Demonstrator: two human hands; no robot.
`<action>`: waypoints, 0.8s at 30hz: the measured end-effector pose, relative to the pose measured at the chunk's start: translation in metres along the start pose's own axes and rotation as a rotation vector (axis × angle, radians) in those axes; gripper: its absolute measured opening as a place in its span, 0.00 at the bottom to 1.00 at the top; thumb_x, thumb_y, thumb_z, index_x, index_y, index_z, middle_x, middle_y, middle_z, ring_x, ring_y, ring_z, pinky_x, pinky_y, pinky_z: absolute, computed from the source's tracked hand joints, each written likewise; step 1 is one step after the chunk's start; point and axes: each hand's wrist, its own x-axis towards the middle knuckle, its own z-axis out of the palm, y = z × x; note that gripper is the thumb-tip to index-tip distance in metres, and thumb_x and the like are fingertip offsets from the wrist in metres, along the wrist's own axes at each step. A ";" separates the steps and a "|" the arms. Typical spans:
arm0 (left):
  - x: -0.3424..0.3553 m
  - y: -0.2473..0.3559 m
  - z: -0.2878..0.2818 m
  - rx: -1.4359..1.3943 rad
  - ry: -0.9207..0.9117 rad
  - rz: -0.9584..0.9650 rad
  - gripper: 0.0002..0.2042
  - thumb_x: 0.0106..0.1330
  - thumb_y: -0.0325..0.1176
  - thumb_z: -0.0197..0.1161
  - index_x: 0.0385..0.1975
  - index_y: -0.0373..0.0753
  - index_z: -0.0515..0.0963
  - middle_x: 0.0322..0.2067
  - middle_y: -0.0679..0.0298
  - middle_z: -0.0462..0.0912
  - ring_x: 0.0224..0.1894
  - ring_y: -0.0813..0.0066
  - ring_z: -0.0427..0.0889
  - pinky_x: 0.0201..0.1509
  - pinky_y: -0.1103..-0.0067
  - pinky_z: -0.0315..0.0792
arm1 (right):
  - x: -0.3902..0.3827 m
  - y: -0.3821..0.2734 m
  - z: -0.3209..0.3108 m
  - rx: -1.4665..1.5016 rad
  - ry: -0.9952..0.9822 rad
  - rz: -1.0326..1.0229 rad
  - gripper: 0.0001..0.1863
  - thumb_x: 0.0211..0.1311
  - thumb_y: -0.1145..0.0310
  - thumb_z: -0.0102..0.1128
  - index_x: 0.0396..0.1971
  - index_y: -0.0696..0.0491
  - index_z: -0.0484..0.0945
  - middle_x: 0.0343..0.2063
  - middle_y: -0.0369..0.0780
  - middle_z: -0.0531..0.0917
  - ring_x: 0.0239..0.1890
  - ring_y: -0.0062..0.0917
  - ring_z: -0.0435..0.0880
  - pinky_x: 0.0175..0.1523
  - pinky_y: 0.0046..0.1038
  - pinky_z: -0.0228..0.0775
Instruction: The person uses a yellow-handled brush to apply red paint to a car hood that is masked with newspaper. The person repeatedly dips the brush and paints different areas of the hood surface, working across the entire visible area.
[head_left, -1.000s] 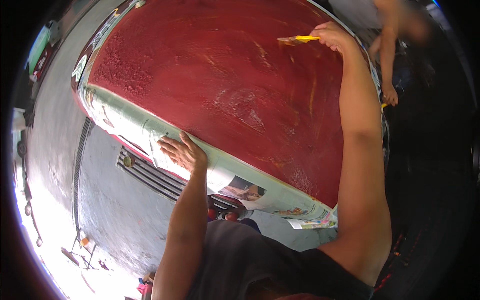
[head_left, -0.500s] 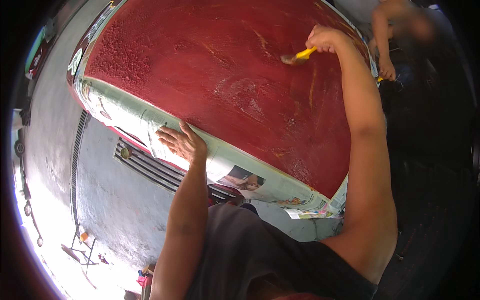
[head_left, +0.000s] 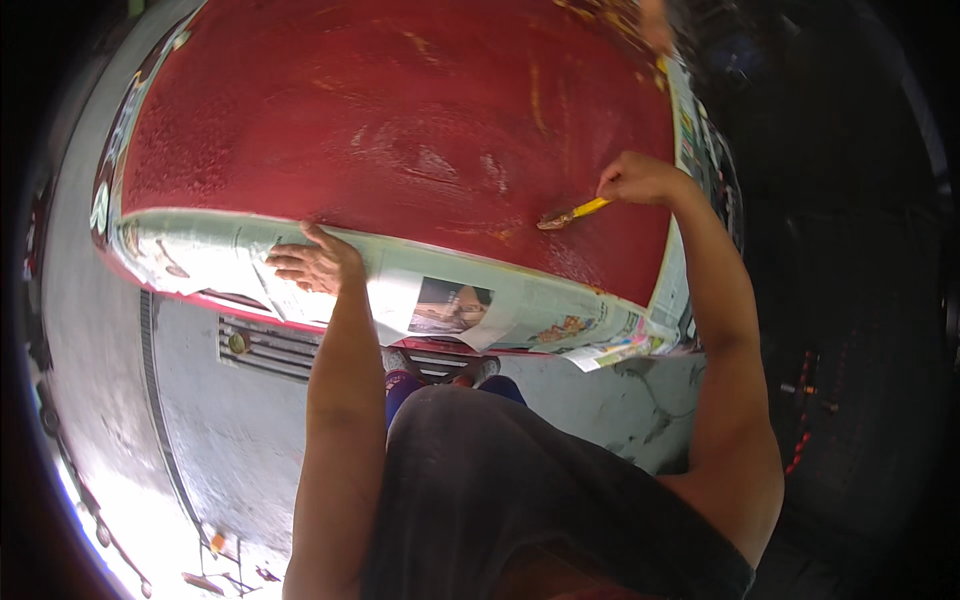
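Note:
A broad red panel (head_left: 300, 140), apparently part of a vehicle, fills the upper middle, with wet-looking streaks and a rough patch at its left. My right hand (head_left: 638, 180) is closed on the yellow handle of a paintbrush (head_left: 575, 212) over the panel's right part. The bristles meet the red surface near the front edge. My left hand (head_left: 318, 262), fingers spread, rests on the newspaper (head_left: 400, 262) that covers the strip along the panel's near edge; its thumb reaches the red border.
Another person's hand (head_left: 655, 25) shows blurred at the panel's far right corner, beside a bit of yellow. On the floor are a slatted grate (head_left: 280, 347) with a small round tin (head_left: 238, 343). A small metal-framed stand (head_left: 225, 565) is at lower left.
My right hand has brought the brush nearer, toward the panel's front edge. My left hand stays on the newspaper. The view has shifted, and less of the other person shows.

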 end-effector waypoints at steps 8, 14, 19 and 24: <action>-0.006 0.004 -0.001 0.014 0.015 -0.010 0.52 0.65 0.77 0.16 0.77 0.35 0.35 0.78 0.51 0.31 0.80 0.47 0.34 0.79 0.51 0.42 | -0.141 0.083 0.016 0.568 0.447 0.434 0.15 0.63 0.61 0.61 0.42 0.54 0.87 0.18 0.32 0.76 0.17 0.12 0.67 0.19 0.20 0.52; -0.007 0.003 0.001 0.006 0.036 0.005 0.51 0.66 0.75 0.16 0.77 0.35 0.35 0.78 0.51 0.32 0.80 0.47 0.34 0.79 0.51 0.43 | -0.067 0.090 0.080 0.507 0.827 0.160 0.16 0.64 0.61 0.59 0.42 0.55 0.86 0.24 0.41 0.86 0.23 0.30 0.82 0.29 0.35 0.71; -0.005 -0.001 0.006 0.017 0.050 0.025 0.52 0.66 0.75 0.15 0.77 0.33 0.36 0.78 0.47 0.32 0.79 0.45 0.35 0.79 0.50 0.43 | -0.075 0.048 0.174 0.234 0.828 0.195 0.09 0.64 0.65 0.57 0.36 0.50 0.85 0.26 0.53 0.84 0.32 0.52 0.85 0.39 0.49 0.77; 0.002 -0.006 0.011 0.030 0.085 0.041 0.52 0.66 0.76 0.15 0.77 0.33 0.37 0.78 0.46 0.34 0.79 0.44 0.37 0.78 0.49 0.46 | -0.139 0.035 0.221 0.193 0.820 0.339 0.10 0.64 0.64 0.59 0.38 0.52 0.84 0.24 0.54 0.83 0.31 0.52 0.85 0.39 0.50 0.77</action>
